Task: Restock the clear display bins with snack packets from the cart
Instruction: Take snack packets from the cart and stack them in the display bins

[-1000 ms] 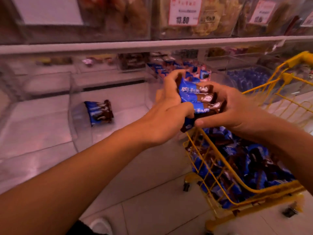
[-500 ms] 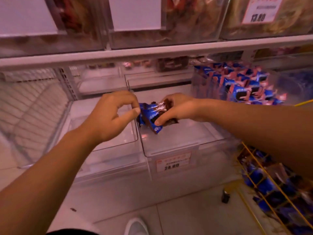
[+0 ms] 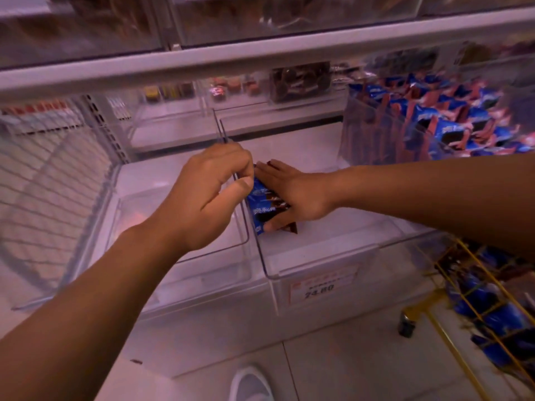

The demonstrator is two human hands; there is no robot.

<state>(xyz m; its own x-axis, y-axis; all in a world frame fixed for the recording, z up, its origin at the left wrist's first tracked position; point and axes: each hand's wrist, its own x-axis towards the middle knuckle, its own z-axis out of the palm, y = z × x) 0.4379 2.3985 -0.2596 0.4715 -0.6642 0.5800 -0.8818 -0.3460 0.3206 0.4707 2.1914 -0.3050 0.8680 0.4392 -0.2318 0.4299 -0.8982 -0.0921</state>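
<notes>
At the bottom centre of the frame the toe of a white shoe (image 3: 251, 383) shows on the pale floor, and at the lower right stands the yellow wire cart (image 3: 474, 302), blue packets heaped inside it. Just above, at centre, a clear bin (image 3: 318, 263) carries a price label (image 3: 321, 285) on its front wall. The left hand (image 3: 202, 198) hovers over the bin's left wall, fingers curled, thumb and forefinger pinching the upper edge of the blue snack packets (image 3: 265, 205). The right hand (image 3: 292, 195), fingers nearly straight, lies flat across the packets, its thumb tucked under their lower end. The bundle sits inside the bin against its left wall, long axis running from upper left to lower right. Farther back, at upper right, a neighbouring bin (image 3: 376, 140) is packed with upright blue packets.
</notes>
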